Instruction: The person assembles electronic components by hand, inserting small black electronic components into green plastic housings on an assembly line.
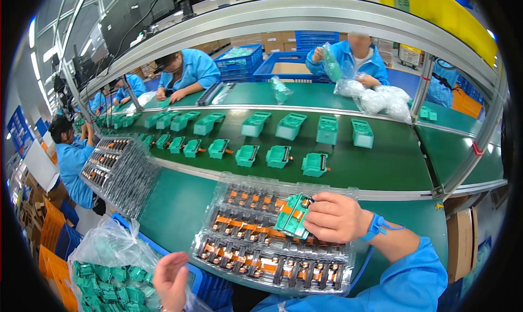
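My right hand [335, 218], a blue wrist strap on its wrist, grips a green plastic housing [292, 218] by its right edge. The housing is over a clear plastic tray [204, 225] filled with rows of small black parts with orange flat cables [239, 224]. Whether the housing touches the tray I cannot tell. Low on the left, my left hand [170, 279] has its fingers stretched out, with nothing seen in it. It is beside a clear plastic bag [106, 244] full of green plastic parts [109, 285].
Ahead, a green conveyor belt [376, 167] carries two rows of green housings [289, 126]. A stack of clear trays [122, 176] stands left. A metal frame post [471, 154] rises at the right. Several co-workers in blue [193, 69] work beyond and to the left; one handles plastic bags [384, 101].
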Available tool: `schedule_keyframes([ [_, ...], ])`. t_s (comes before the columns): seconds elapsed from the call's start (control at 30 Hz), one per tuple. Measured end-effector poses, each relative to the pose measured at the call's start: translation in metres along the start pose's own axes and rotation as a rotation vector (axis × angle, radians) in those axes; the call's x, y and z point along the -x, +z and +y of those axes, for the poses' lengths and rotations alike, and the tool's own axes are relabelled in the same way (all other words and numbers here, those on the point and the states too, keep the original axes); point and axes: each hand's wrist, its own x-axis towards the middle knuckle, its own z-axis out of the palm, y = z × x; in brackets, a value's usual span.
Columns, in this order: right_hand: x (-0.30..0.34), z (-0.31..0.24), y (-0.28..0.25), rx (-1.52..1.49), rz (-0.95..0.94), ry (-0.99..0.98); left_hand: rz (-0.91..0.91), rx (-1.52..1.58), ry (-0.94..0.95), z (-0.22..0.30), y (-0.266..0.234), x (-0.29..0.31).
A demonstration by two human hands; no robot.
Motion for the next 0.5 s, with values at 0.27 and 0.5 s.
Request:
schedule_keyframes([
  [0.27, 0.081, 0.043, -0.023, 0.164, -0.032, 0.288, -0.326, -1.040, -0.518, -0.008, -0.137, 0.070],
  [0.5, 0.079, 0.045, -0.034, 0.187, -0.044, 0.240, -0.225, -1.190, -0.226, 0.021, -0.131, 0.097],
])
